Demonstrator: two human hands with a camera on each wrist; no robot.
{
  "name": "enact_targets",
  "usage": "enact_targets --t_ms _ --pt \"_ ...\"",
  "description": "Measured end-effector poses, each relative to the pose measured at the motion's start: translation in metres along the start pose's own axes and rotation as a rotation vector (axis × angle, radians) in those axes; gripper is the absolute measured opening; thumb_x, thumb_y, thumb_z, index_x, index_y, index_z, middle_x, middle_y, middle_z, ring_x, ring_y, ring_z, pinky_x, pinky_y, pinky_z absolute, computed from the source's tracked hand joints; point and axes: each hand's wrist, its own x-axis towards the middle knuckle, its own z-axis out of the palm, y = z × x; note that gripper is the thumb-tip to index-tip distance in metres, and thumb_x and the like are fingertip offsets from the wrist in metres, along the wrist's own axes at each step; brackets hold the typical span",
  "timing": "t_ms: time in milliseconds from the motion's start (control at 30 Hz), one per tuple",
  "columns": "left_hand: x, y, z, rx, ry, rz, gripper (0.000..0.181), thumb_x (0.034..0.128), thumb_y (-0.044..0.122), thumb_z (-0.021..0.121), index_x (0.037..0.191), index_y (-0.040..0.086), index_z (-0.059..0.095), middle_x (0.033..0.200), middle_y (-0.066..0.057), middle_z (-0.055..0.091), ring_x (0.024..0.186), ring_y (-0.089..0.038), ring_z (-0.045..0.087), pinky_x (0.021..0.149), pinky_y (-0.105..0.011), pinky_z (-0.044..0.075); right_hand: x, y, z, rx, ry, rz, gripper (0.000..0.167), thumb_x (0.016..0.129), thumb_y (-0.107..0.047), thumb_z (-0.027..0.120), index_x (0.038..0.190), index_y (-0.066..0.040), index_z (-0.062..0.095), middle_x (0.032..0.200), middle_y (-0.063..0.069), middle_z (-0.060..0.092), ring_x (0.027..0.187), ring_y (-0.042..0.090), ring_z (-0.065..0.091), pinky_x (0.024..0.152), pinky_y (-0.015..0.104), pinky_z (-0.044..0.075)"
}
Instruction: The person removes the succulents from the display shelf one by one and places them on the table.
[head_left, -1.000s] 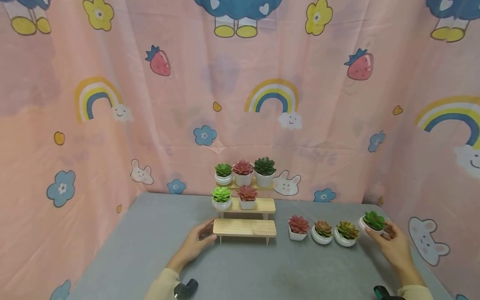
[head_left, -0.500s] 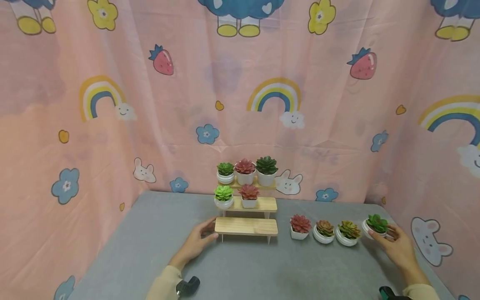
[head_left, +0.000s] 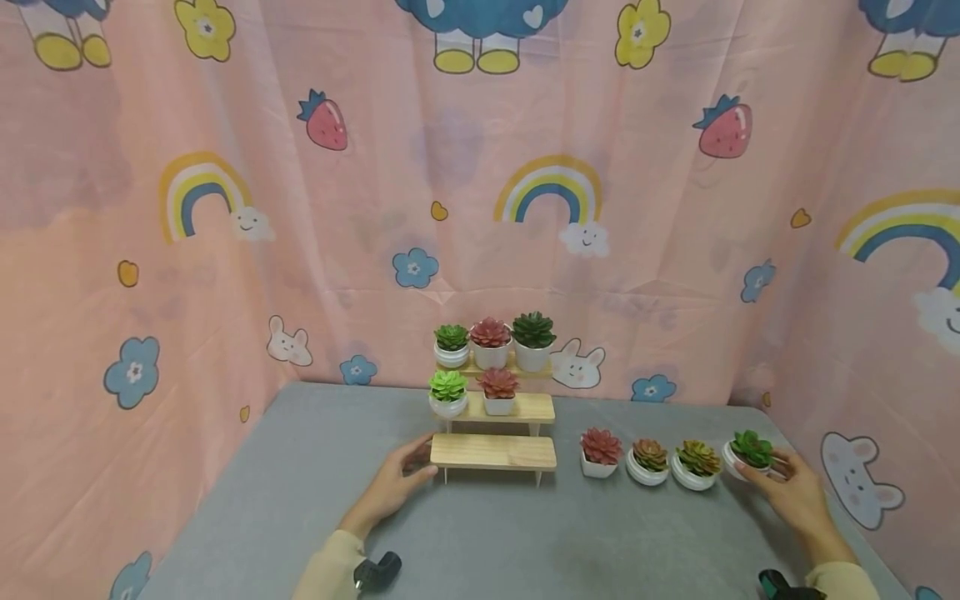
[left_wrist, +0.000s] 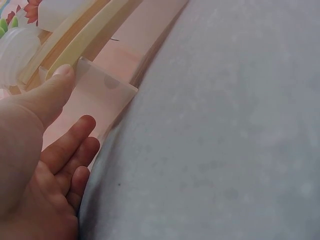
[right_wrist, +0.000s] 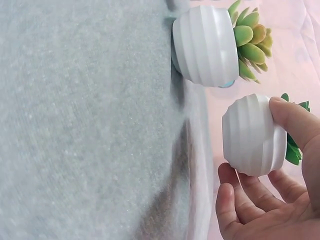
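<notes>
My left hand (head_left: 392,485) is at the left end of the lowest wooden step (head_left: 493,452). In the left wrist view, the thumb of my left hand (left_wrist: 55,150) rests on the board's end (left_wrist: 82,42), above a clear leg (left_wrist: 102,90); the index finger is mostly hidden. At the far right, my right hand (head_left: 802,500) holds a round white pot with a green succulent (head_left: 752,448). The right wrist view has this ribbed pot (right_wrist: 252,135) between the thumb and fingers of my right hand (right_wrist: 280,200), raised off the table.
Three potted succulents stand on the table: a red one (head_left: 601,448), a brownish one (head_left: 649,458) and a yellow-green one (head_left: 697,462). Several pots sit on the upper steps, including a dark green one (head_left: 533,333). A patterned pink curtain (head_left: 465,183) hangs behind the grey table (head_left: 570,542).
Over the last second the head view has shifted slightly. Both hands keep their places, with the right hand's pot almost unmoved.
</notes>
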Motion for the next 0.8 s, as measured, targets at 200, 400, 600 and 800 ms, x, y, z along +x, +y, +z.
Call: enact_targets --t_ms 200,400,600,800 --pt "-0.001 0.007 0.001 -0.030 0.011 -0.002 0.059 0.0969 0.017 0.067 0.150 0.002 0.046 0.135 -0.021 0.064 0.124 -0.037 0.060 0.101 -0.049 0.044 -0.003 0.003 0.003 -0.007 0.007 -0.005 0.085 0.099 -0.034 0.063 0.152 0.015 0.019 0.154 0.045 0.025 0.140 0.058 0.033 0.113 0.064 0.031" --pt "0.000 0.004 -0.001 -0.058 -0.004 0.008 0.059 0.0961 0.018 0.069 0.149 0.003 0.047 0.135 -0.020 0.065 0.123 -0.035 0.061 0.099 -0.048 0.044 -0.007 0.012 -0.004 -0.073 0.007 -0.073 0.082 0.097 -0.036 0.067 0.147 0.016 0.029 0.147 0.044 0.035 0.102 0.021 0.066 0.083 0.027 0.050" --pt "0.000 0.003 -0.001 -0.053 -0.006 0.001 0.060 0.0961 0.019 0.069 0.150 0.004 0.047 0.135 -0.019 0.065 0.123 -0.034 0.061 0.099 -0.047 0.044 -0.018 0.010 -0.014 -0.111 -0.007 -0.113 0.084 0.095 -0.038 0.070 0.145 0.015 0.031 0.144 0.044 0.038 0.080 -0.005 0.059 0.062 0.010 0.036" --pt "-0.001 0.003 -0.001 -0.044 -0.007 -0.007 0.059 0.0969 0.021 0.068 0.150 0.006 0.047 0.135 -0.018 0.064 0.123 -0.032 0.060 0.099 -0.044 0.043 -0.031 -0.008 -0.019 -0.105 -0.056 -0.116 0.094 0.096 -0.043 0.067 0.152 0.016 0.018 0.148 0.045 0.031 0.091 0.003 0.063 0.062 0.010 0.039"
